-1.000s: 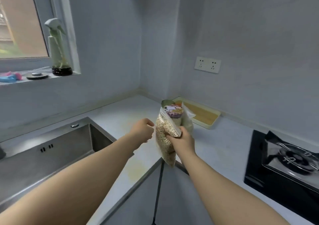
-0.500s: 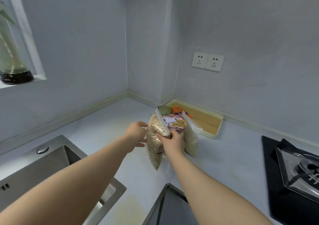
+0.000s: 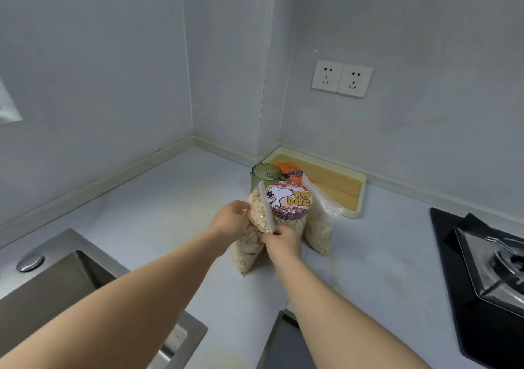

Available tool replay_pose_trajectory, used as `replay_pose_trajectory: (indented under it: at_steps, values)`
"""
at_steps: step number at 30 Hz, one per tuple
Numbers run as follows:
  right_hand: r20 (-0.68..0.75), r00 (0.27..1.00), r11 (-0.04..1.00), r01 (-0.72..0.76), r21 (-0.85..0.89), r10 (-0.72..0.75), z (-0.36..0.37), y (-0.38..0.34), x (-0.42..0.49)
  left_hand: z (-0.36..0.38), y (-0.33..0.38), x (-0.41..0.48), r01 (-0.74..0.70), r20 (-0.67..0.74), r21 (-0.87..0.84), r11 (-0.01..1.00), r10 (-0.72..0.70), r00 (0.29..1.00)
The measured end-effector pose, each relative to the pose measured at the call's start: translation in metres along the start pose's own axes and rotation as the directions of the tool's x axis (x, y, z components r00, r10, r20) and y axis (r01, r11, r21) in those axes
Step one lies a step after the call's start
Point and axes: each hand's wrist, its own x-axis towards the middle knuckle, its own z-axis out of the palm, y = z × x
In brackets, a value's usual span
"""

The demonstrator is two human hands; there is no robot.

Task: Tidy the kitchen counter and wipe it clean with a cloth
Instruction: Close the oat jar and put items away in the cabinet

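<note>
Clear plastic bag of oats (image 3: 255,214) stands on the pale grey worktop (image 3: 170,198) near the corner. L hand (image 3: 231,218) holds the bag's left side w/ fingers curled on it. R hand (image 3: 282,244) pinches the bag's white zip edge, low down. Round jar w/ a cartoon dog lid (image 3: 289,198) sits just behind, touching the bag. 2nd oat bag (image 3: 319,232) is beside the jar, & a green cup (image 3: 265,173) behind. Steel sink (image 3: 56,289) left, black stove (image 3: 487,269) right.

left hand (image 3: 231,219): arm outstretched, fingers curled on oat bag (image 3: 256,220) | right hand (image 3: 282,241): pinching its top edge
</note>
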Motion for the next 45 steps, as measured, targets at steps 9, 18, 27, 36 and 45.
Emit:
replay_pose_trajectory:
  at_steps: [9, 18, 27, 36, 45]
  values:
    - [-0.010, 0.998, 0.990, 0.063, -0.127, -0.065, -0.039, -0.037, -0.002, -0.001, 0.044, -0.039, -0.099, -0.092, 0.192, 0.976, 0.118, 0.989]
    - [-0.059, 0.929, 0.927, 0.356, -0.118, -0.365, -0.117, -0.153, -0.036, -0.012, 0.165, -0.083, -0.349, -0.165, 0.226, 0.909, 0.389, 0.906]
    - [-0.143, 0.746, 0.759, 0.635, -0.144, -0.651, -0.202, -0.291, -0.083, -0.037, 0.307, -0.138, -0.588, -0.287, 0.255, 0.767, 0.641, 0.712]
    - [-0.227, 0.509, 0.557, 0.738, -0.382, -0.830, -0.268, -0.366, -0.125, -0.055, 0.393, -0.179, -0.701, -0.346, 0.391, 0.596, 0.802, 0.487]
    - [-0.215, 0.387, 0.437, 0.689, -0.579, -0.896, -0.298, -0.411, -0.131, -0.065, 0.453, -0.183, -0.801, -0.384, 0.192, 0.567, 0.794, 0.471]
